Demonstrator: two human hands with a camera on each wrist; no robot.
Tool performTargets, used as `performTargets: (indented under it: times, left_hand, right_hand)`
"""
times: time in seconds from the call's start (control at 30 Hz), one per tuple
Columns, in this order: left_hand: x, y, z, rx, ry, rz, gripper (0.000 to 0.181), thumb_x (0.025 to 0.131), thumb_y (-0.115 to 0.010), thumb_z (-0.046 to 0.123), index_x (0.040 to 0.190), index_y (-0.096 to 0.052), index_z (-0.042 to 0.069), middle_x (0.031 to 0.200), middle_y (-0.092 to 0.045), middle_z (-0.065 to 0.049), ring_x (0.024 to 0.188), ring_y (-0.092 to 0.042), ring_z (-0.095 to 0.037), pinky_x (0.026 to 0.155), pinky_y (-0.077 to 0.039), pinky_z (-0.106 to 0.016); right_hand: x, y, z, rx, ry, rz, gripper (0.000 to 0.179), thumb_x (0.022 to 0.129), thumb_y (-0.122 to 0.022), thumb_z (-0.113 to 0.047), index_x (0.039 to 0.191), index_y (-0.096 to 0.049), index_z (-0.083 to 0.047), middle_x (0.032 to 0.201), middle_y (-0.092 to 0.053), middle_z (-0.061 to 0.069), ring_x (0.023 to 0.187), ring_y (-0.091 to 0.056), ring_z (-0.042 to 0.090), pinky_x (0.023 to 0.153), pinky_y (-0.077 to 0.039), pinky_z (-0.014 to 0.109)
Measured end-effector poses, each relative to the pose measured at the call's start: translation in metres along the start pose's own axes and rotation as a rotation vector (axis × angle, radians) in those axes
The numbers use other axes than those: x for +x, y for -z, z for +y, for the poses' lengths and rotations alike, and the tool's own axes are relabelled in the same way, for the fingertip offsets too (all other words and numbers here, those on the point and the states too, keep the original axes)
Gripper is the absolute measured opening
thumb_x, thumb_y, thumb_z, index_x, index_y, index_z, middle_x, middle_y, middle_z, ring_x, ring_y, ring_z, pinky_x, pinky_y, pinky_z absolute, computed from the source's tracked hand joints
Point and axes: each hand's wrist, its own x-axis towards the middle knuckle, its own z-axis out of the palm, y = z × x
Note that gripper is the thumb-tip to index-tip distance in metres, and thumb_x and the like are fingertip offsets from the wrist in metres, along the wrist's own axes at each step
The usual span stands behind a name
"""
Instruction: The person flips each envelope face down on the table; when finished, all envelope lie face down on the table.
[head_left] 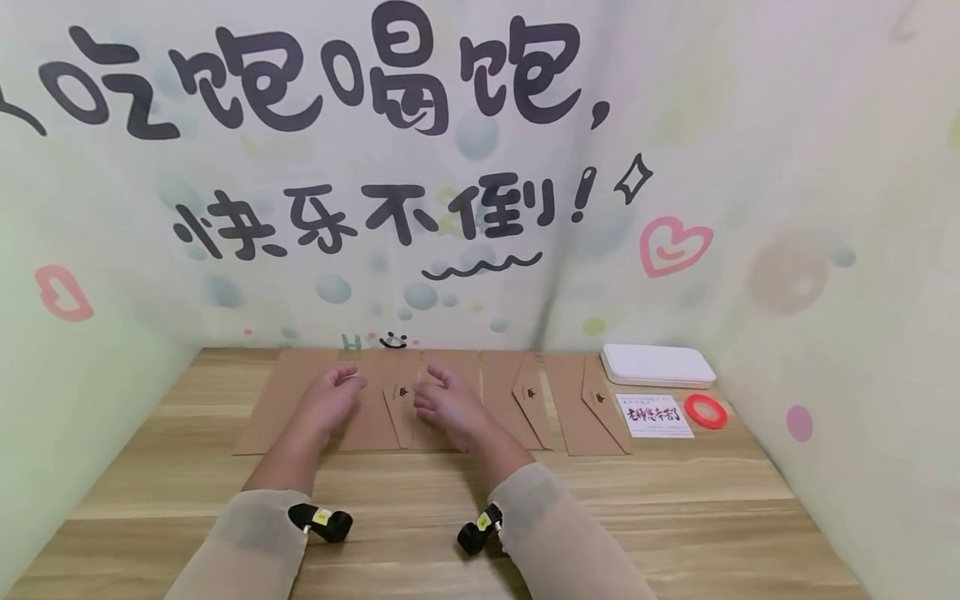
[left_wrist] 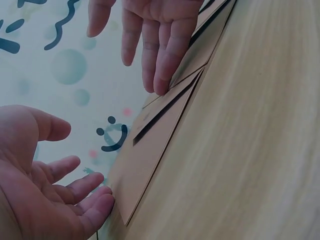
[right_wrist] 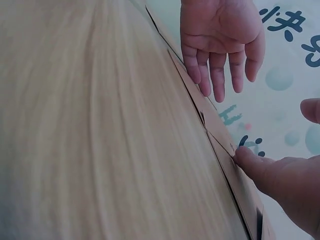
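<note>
Several brown paper envelopes lie in a row along the back of the table; the leftmost (head_left: 273,408), a second with a pointed flap (head_left: 375,417) and the rightmost (head_left: 588,408) show plainly. Over the left end of the row hovers my left hand (head_left: 333,404), empty, fingers loosely bent. My right hand (head_left: 453,408), also empty, is over the middle envelope and partly hides it. The palms face each other with a gap between them. In the left wrist view, my left fingers (left_wrist: 82,192) are relaxed beside an envelope's end (left_wrist: 135,195). Dark crown prints mark some flaps.
At the back right stand a white case (head_left: 658,367), a white card with dark writing (head_left: 655,421) and a red ring (head_left: 712,424). A printed cloth wall (head_left: 480,317) rises directly behind the wooden table (head_left: 405,508). Black cameras sit on both wrists.
</note>
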Motion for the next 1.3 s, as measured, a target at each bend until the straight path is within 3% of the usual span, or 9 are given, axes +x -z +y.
performTargets:
  times: [0.3,0.53,0.63,0.87,1.03,1.3]
  left_hand:
    - [-0.005,-0.002,0.001,0.056,-0.011,-0.034,0.063,0.110,-0.051,0.035,0.163,-0.038,0.004,0.169,-0.040,-0.023,0.157,-0.037,-0.044,0.131,-0.030,-0.060]
    - [-0.008,-0.003,0.003,0.096,-0.022,-0.054,0.060,0.110,-0.050,0.035,0.160,-0.043,0.002,0.168,-0.042,-0.024,0.156,-0.038,-0.044,0.129,-0.033,-0.061]
    - [-0.008,-0.004,0.004,0.113,-0.029,-0.070,0.059,0.110,-0.051,0.035,0.160,-0.045,0.003,0.167,-0.042,-0.024,0.155,-0.039,-0.044,0.129,-0.034,-0.061]
    - [-0.008,-0.011,0.007,0.145,-0.075,-0.120,0.061,0.109,-0.055,0.036,0.159,-0.046,0.003,0.165,-0.046,-0.023,0.155,-0.042,-0.043,0.129,-0.035,-0.058]
    - [-0.009,-0.016,0.010,0.147,-0.120,-0.147,0.063,0.108,-0.061,0.040,0.159,-0.047,0.006,0.164,-0.049,-0.021,0.154,-0.044,-0.042,0.127,-0.038,-0.058]
    - [-0.009,-0.018,0.014,0.124,-0.151,-0.167,0.072,0.104,-0.067,0.048,0.165,-0.041,0.020,0.174,-0.038,-0.012,0.158,-0.039,-0.042,0.128,-0.035,-0.061]
  right_hand:
    - [-0.002,0.004,0.002,0.090,-0.019,-0.020,0.069,0.108,-0.058,-0.014,0.167,-0.025,0.004,0.164,-0.042,0.033,0.150,-0.050,0.046,0.124,-0.045,0.052]
    - [0.001,0.007,0.003,0.133,-0.014,-0.011,0.066,0.107,-0.059,-0.008,0.165,-0.031,0.004,0.160,-0.048,0.031,0.145,-0.056,0.042,0.123,-0.047,0.047]
    - [0.002,0.007,0.002,0.093,0.014,-0.042,0.066,0.105,-0.061,-0.004,0.163,-0.033,0.007,0.158,-0.050,0.030,0.143,-0.057,0.041,0.124,-0.046,0.046]
    - [-0.002,0.001,0.000,-0.122,0.079,-0.100,0.060,0.102,-0.065,-0.002,0.159,-0.044,0.006,0.157,-0.056,0.023,0.138,-0.063,0.032,0.113,-0.056,0.040]
    - [-0.004,-0.002,-0.001,-0.175,0.080,-0.115,0.065,0.101,-0.069,-0.005,0.161,-0.046,-0.003,0.159,-0.056,0.014,0.137,-0.063,0.027,0.115,-0.055,0.041]
    - [-0.008,-0.009,-0.006,-0.197,0.105,-0.134,0.068,0.098,-0.073,-0.005,0.161,-0.048,-0.014,0.161,-0.054,0.011,0.135,-0.062,0.022,0.109,-0.056,0.034]
